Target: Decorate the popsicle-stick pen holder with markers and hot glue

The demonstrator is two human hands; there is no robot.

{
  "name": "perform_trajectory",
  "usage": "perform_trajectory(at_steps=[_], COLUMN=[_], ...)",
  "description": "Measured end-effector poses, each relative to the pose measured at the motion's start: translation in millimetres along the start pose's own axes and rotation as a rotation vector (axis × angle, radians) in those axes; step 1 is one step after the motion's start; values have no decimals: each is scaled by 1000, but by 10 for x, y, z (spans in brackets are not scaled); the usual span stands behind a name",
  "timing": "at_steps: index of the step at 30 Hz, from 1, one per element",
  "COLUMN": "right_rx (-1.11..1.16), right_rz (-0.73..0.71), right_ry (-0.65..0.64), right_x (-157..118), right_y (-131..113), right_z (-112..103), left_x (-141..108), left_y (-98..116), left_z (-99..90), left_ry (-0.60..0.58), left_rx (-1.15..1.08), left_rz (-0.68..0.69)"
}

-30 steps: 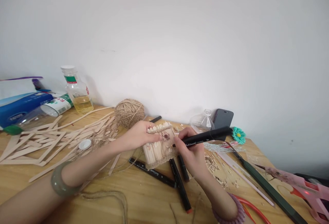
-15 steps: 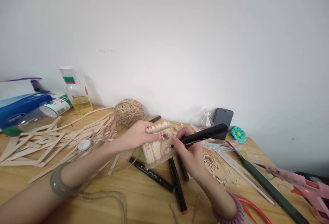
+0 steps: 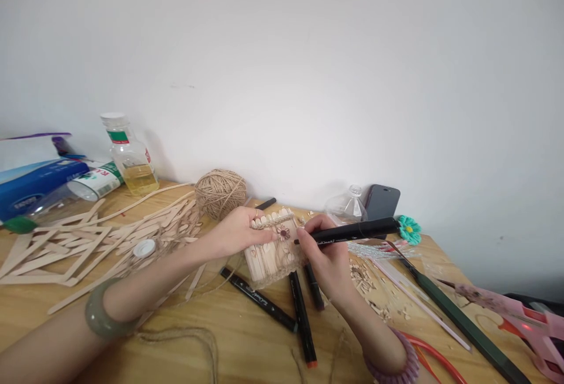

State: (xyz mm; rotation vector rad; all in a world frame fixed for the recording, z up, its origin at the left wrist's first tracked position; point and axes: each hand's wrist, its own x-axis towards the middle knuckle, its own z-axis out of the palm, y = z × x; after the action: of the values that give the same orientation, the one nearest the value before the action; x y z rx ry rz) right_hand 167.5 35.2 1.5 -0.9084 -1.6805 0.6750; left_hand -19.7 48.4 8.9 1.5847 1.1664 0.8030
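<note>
My left hand (image 3: 244, 231) is closed on the top left edge of a small popsicle-stick box (image 3: 268, 258) trimmed with twine, holding it tilted above the table. A brown flower (image 3: 284, 232) is on the box's face beside my thumb, with fainter drawn marks around it. My right hand (image 3: 324, 255) grips a black marker (image 3: 352, 231), its tip at the right part of the box face; whether it touches I cannot tell. Below the box lie more black markers, one with a dark end (image 3: 259, 299) and one with an orange end (image 3: 304, 325).
Wooden sticks (image 3: 88, 243) and a twine ball (image 3: 220, 193) lie left, near a bottle of yellow liquid (image 3: 138, 167). A phone (image 3: 382, 205), teal flower (image 3: 409, 229), wood bits (image 3: 363, 278), dark green tool (image 3: 458, 313) and pink glue gun (image 3: 520, 319) are at right.
The marker in my right hand has tipped to a flatter angle, its back end swinging slightly right and down. My left hand and the box have hardly moved.
</note>
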Motion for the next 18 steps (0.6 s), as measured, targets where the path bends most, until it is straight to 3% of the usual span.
perform_trajectory(at_steps=[18], right_rx=[-46], right_rz=[22], right_ry=[-32], right_x=[-5], right_y=[-22], right_z=[-5], left_x=[-19], left_y=[32], left_z=[12], left_ry=[3], left_rx=[56], left_rz=[-11])
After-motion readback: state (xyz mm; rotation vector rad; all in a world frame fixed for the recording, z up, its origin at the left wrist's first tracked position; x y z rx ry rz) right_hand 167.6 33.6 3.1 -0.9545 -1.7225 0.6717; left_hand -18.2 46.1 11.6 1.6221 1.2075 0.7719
